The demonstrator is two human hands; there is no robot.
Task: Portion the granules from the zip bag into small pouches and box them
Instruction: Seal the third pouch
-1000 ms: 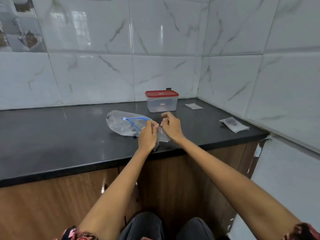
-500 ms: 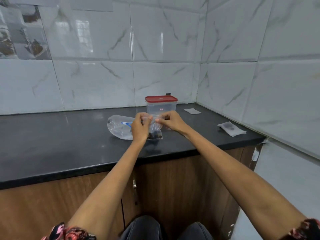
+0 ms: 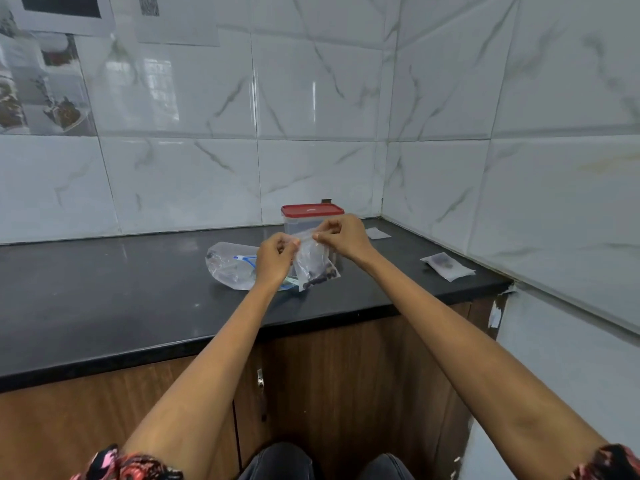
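Clear pouch (image 3: pixel 313 261) now lifted higher, pinched by both hands (image 3: pixel 275 256) (image 3: pixel 341 237).

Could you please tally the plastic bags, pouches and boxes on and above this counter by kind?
Large clear zip bag with blue seal: 1
Small clear pouches with dark granules (held, lying right): 2
Flat empty small pouch: 1
Red-lidded clear plastic box: 1
Total: 5

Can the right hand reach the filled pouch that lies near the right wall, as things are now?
Probably not at once. The right hand and the left hand both pinch the top of a small pouch, so it is busy. The counter between it and the filled pouch looks free.
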